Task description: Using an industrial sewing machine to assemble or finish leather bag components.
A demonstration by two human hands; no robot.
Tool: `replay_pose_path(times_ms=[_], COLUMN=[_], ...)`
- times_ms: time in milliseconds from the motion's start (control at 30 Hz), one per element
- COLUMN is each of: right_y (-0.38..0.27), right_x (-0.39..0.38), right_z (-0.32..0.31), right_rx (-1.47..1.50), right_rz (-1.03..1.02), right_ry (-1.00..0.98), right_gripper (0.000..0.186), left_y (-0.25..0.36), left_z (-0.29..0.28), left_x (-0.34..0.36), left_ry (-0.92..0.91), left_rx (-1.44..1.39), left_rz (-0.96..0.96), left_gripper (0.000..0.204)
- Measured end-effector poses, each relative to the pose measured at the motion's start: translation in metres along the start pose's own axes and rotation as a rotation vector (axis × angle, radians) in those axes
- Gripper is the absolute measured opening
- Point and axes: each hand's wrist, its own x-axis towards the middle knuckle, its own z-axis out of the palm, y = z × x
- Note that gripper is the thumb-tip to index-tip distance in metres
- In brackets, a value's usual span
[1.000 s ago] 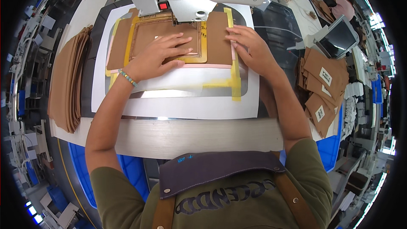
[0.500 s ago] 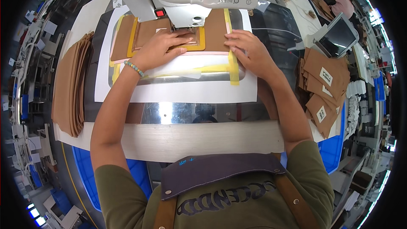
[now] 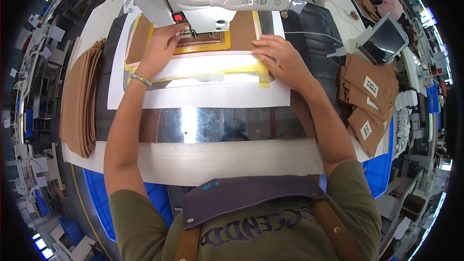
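I see my left hand (image 3: 159, 50) lying flat and open on the brown piece (image 3: 241, 31), palm down, fingers pointing up toward the machine head (image 3: 203, 0). It grips nothing; it only presses. The fingertips reach the small white label (image 3: 184, 32) just under the needle area, though I cannot tell whether they touch it, as the head shades that spot.

My right hand (image 3: 280, 60) is also open and pressing, its fingers spread across the right edge of the white template (image 3: 217, 94), where the yellow tape (image 3: 263, 75) runs down the side. It holds nothing either.

The brown piece sits in the template's window, framed by a yellow border (image 3: 208, 47) and a pink strip (image 3: 212, 53) along its near edge, with its far part tucked beneath the machine head. The template rests on the shiny metal plate (image 3: 212, 125), which lies between it and the pale table edge (image 3: 217, 159).

A stack of brown pieces (image 3: 79, 99) lies well to the left of my left arm. To the right, beyond my right forearm, is a loose pile of folded pieces (image 3: 369, 99) with white tags, and a tilted screen (image 3: 384, 41) stands just behind it.
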Motion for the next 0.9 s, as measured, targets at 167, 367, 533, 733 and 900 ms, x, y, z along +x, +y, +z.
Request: replay_pose_path(times_ms=[167, 367, 533, 733, 900], right_y=[0.006, -0.012, 0.014, 0.002, -0.018], right_x=[0.001, 0.028, -0.005, 0.009, 0.01], right_z=[0.001, 0.005, -0.025, -0.005, -0.012], right_rx=[-0.005, -0.03, -0.188, -0.157, -0.131], right_rz=[-0.035, -0.084, -0.133, -0.175, -0.275], right_ry=[-0.007, -0.055, -0.099, -0.133, 0.005], right_gripper=[0.025, 0.024, 0.031, 0.032, 0.03], left_y=[-0.076, -0.11, -0.088, -0.113, -0.091], left_z=[-0.039, -0.067, -0.038, -0.055, -0.026], left_x=[-0.014, -0.061, -0.027, -0.071, -0.043], left_ry=[0.059, 0.192, 0.075, 0.064, 0.019], left_rx=[0.394, 0.487, 0.283, 0.425, 0.326], left_rz=[-0.065, -0.105, -0.221, -0.318, -0.338], left_gripper=[0.037, 0.041, 0.061, 0.058, 0.055])
